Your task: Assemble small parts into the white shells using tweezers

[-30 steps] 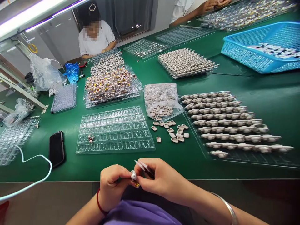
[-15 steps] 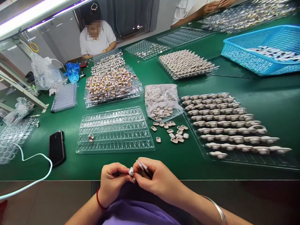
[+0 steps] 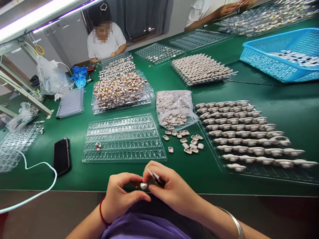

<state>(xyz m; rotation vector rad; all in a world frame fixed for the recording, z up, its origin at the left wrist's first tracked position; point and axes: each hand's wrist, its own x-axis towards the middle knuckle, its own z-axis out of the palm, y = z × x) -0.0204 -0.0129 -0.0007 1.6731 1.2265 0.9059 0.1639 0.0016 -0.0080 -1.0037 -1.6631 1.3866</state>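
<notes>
Over the table's front edge, my right hand (image 3: 171, 186) pinches a small, rounded, shiny white piece (image 3: 143, 185) at its fingertips. The same hand also has a slim pointed tool (image 3: 155, 176) with a dark handle tucked in its fingers; I cannot tell whether it is tweezers or snips. My left hand (image 3: 121, 192) is beside the piece, thumb and forefinger spread apart around it. A tiny orange bit shows between the hands. Beyond them lies a clear compartment tray (image 3: 124, 154) bearing one small ring-like white and dark-red piece (image 3: 98, 146).
Loose beige caps (image 3: 184, 145) lie before a plastic bag (image 3: 174, 99) of them. To the right is a tray of beige pieces (image 3: 249, 141); a phone (image 3: 61, 156) lies left. Farther back are piled trays (image 3: 119, 88), a blue basket (image 3: 281, 71) and two people at work.
My left thumb and forefinger have opened away from the white piece, which now rests at my right fingertips. The view has shifted slightly.
</notes>
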